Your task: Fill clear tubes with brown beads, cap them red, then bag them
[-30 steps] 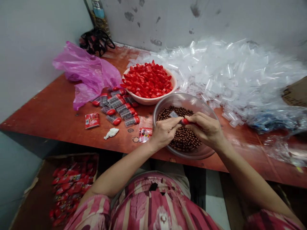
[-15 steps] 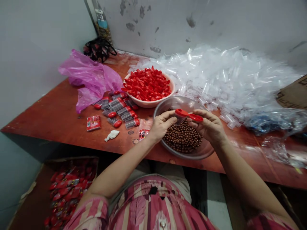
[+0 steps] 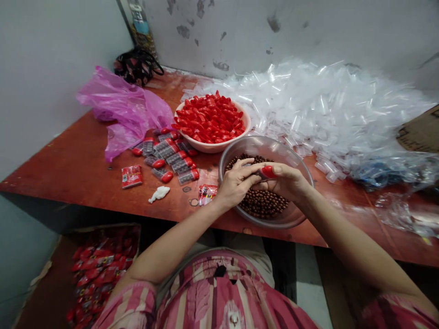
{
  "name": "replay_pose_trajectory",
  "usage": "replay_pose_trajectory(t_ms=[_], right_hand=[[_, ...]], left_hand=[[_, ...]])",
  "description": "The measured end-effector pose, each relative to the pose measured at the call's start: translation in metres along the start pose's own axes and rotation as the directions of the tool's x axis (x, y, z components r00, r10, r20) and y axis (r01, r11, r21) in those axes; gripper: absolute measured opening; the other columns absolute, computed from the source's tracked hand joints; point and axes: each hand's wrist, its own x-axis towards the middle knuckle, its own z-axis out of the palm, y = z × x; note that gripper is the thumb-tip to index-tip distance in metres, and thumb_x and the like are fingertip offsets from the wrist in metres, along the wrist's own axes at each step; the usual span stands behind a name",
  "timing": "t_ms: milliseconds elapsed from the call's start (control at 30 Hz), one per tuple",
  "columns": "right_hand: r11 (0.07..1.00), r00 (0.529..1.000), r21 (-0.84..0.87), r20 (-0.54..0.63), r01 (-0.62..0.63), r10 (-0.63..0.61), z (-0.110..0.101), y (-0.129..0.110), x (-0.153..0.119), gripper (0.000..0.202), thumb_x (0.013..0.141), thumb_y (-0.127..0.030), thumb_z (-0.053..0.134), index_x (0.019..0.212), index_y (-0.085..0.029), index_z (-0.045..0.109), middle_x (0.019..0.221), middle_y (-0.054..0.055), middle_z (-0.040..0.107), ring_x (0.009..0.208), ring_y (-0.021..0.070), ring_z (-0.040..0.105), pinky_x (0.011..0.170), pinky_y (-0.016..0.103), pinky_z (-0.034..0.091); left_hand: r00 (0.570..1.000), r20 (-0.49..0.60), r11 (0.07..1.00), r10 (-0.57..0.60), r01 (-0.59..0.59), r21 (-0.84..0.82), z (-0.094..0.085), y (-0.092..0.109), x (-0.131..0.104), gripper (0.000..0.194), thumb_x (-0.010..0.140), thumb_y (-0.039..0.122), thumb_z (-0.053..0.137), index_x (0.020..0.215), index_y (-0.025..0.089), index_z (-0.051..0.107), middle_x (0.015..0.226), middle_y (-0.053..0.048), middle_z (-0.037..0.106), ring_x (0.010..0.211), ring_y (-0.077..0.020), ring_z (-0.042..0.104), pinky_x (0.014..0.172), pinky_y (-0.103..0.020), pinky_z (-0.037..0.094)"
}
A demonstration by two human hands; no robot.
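Your right hand [image 3: 290, 180] is closed, its thumb pressing on the glossy red end of a small red-capped plastic container [image 3: 268, 172] held against the fingers. Your left hand [image 3: 236, 185] meets it from the other side, its fingers curled in and touching those of the right; whether they also pinch the container you hide from view, so I cannot tell. The container is above a round, shiny grey bowl [image 3: 264, 144], and under your hands lie the small, round brown beads [image 3: 262, 205] in that bowl. Just behind it stands a shallow cream bowl [image 3: 209, 147] heaped with glossy red plastic pieces [image 3: 212, 119]. To your left lies a cluster of clear, red-capped containers with dark contents [image 3: 178, 160], beside a crumpled purple plastic bag [image 3: 126, 107]. Nearer you on the red-brown table [image 3: 61, 169] are a flat, square red packet [image 3: 131, 177], a crumpled white scrap [image 3: 159, 194] and, by your left wrist, a shiny red printed packet [image 3: 206, 195]. A large heap of clear plastic pieces [image 3: 308, 100] spreads behind the bowls and to your right.
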Motion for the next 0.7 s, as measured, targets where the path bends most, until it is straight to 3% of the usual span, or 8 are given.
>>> replay_pose_trajectory(t_ms=[167,267,400,433,500,600,667,700], right_hand=[[0.992,0.985,0.065,-0.147,0.105,-0.095,0.016,0.009,0.009,0.018,0.064,-0.027,0.065,0.078,-0.017,0.070,0.077,0.003,0.069,0.072,0.0164,0.063,0.069,0.030,0.056],[0.985,0.973,0.113,-0.207,0.131,-0.106,0.022,0.016,0.013,0.013,0.067,-0.029,0.065,0.074,-0.019,0.067,0.070,0.000,0.067,0.064,0.0131,0.061,0.062,0.026,0.055],[0.997,0.998,0.060,-0.041,0.051,-0.049,0.014,0.010,0.014,0.037,0.075,-0.052,0.067,0.094,-0.021,0.065,0.083,0.002,0.071,0.074,0.0170,0.067,0.065,0.032,0.059],[0.999,0.999,0.007,-0.011,0.043,-0.043,0.006,0.004,0.013,0.046,0.073,-0.058,0.067,0.102,-0.022,0.063,0.089,0.004,0.072,0.078,0.0181,0.068,0.066,0.033,0.059],[0.986,0.991,-0.139,-0.082,0.094,-0.106,-0.016,-0.010,0.010,0.058,0.069,-0.060,0.072,0.112,-0.023,0.059,0.097,0.005,0.071,0.082,0.0176,0.069,0.065,0.031,0.059],[0.890,0.879,-0.430,-0.353,0.151,-0.320,-0.057,-0.029,0.004,0.050,0.068,-0.048,0.079,0.107,-0.023,0.061,0.094,0.002,0.072,0.075,0.0132,0.067,0.065,0.025,0.057],[0.815,0.834,-0.574,-0.405,0.086,-0.373,-0.080,-0.033,0.002,0.043,0.069,-0.045,0.079,0.102,-0.021,0.065,0.089,0.002,0.072,0.071,0.0127,0.066,0.066,0.027,0.056],[0.776,0.843,-0.630,-0.393,0.044,-0.367,-0.088,-0.032,0.002,0.040,0.070,-0.045,0.078,0.100,-0.020,0.066,0.086,0.002,0.071,0.069,0.0136,0.066,0.066,0.029,0.056]], left_hand=[[0.999,-0.039,0.997,0.030,-0.027,0.071,0.000,0.000,-0.001,0.029,0.087,0.019,0.057,0.112,0.026,0.070,0.117,-0.004,0.070,0.121,-0.0210,0.056,0.114,-0.046,0.033],[0.997,-0.068,0.996,0.021,-0.015,0.087,0.002,-0.001,-0.001,0.030,0.086,0.018,0.056,0.112,0.025,0.070,0.119,-0.005,0.069,0.119,-0.0202,0.058,0.111,-0.042,0.038],[0.992,-0.124,0.999,-0.012,0.016,0.034,-0.007,0.003,0.001,0.029,0.086,0.022,0.057,0.112,0.020,0.070,0.119,-0.006,0.069,0.116,-0.0201,0.060,0.106,-0.036,0.044],[0.987,-0.158,0.999,-0.028,0.031,0.017,-0.015,0.004,0.002,0.029,0.086,0.024,0.058,0.112,0.019,0.069,0.118,-0.006,0.070,0.114,-0.0204,0.062,0.104,-0.036,0.046],[0.959,-0.276,0.997,-0.060,0.068,0.020,-0.040,0.005,0.003,0.032,0.086,0.031,0.060,0.114,0.018,0.068,0.115,-0.006,0.071,0.106,-0.0206,0.066,0.097,-0.036,0.051],[0.844,-0.536,0.980,-0.011,0.116,0.162,-0.097,-0.005,0.004,0.035,0.086,0.038,0.060,0.114,0.019,0.068,0.115,-0.003,0.071,0.106,-0.0205,0.065,0.097,-0.036,0.051],[0.774,-0.629,0.949,0.064,0.147,0.277,-0.139,-0.019,0.003,0.037,0.087,0.041,0.059,0.116,0.021,0.067,0.115,0.001,0.071,0.105,-0.0220,0.065,0.098,-0.039,0.049],[0.773,-0.631,0.926,0.068,0.186,0.327,-0.158,-0.027,0.003,0.037,0.088,0.043,0.057,0.117,0.022,0.066,0.113,0.003,0.072,0.102,-0.0234,0.065,0.096,-0.042,0.050]])
